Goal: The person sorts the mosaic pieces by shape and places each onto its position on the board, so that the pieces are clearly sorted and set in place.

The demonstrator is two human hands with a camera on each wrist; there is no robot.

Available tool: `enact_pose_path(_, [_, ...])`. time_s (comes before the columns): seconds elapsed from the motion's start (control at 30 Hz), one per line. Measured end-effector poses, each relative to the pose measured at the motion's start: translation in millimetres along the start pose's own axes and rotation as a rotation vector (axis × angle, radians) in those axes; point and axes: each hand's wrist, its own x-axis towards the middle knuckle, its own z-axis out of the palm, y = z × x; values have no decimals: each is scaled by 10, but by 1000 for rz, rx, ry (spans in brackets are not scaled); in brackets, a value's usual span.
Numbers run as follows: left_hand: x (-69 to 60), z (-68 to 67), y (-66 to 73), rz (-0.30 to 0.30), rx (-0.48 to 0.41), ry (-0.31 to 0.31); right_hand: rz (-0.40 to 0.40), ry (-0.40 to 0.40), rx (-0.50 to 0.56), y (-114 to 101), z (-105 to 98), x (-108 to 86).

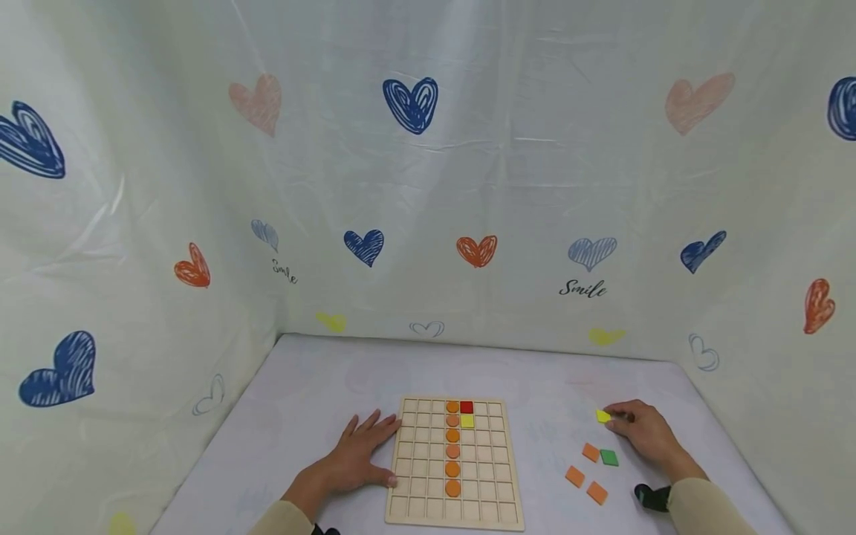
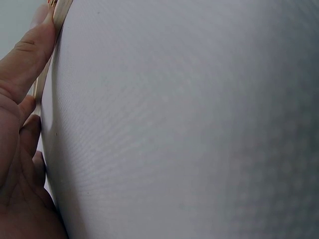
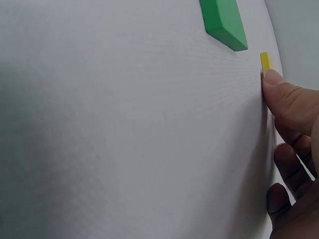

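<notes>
A wooden grid board (image 1: 420, 487) lies at the middle front of the table. One column carries several orange round pieces (image 1: 452, 452); beside its top sit a red square tile (image 1: 467, 407) and a yellow square tile (image 1: 467, 421). My left hand (image 1: 354, 455) rests with fingers spread against the board's left edge; the left wrist view shows its thumb (image 2: 31, 55) at that edge. Off to the right, my right hand (image 1: 645, 435) pinches another yellow tile (image 1: 602, 416) between thumb and fingers, low at the tabletop. The right wrist view shows the thumb on that tile (image 3: 265, 61).
Between board and right hand lie a green tile (image 1: 609, 458) and three orange tiles (image 1: 575, 476), loose on the white table (image 1: 321, 371). Near the right sleeve is a black object (image 1: 651, 498). A white curtain (image 1: 468, 186) printed with hearts surrounds the table.
</notes>
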Motion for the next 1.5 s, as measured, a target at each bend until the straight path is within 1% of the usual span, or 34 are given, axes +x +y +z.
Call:
enact_pose_path(0.27, [-6, 1, -16, 2, -6, 3, 24, 14, -4, -18, 42, -6])
enact_pose_path(0.47, [12, -3, -14, -12, -10, -3, 37, 37, 54, -83, 23, -37])
enact_pose_path(0.67, [14, 7, 3, -19, -4, -7, 72, 73, 119, -142, 42, -34])
enact_pose_path(0.83, [16, 5, 12, -29, -2, -8, 41, 98, 114, -203, 90, -44])
enact_pose_path(1.03, [13, -6, 6, -26, 11, 2, -14, 109, 125, -296, 131, -64])
enact_pose_path(1.23, [2, -4, 10, -16, -14, 7, -38, 102, 143, -390, 187, -80])
enact_pose_path(1.43, [2, -14, 14, -18, -14, 1, -50, 89, 160, -493, 256, -85])
enact_pose_path(1.5, [2, -17, 18, -18, -17, -1, -66, 89, 166, -526, 276, -87])
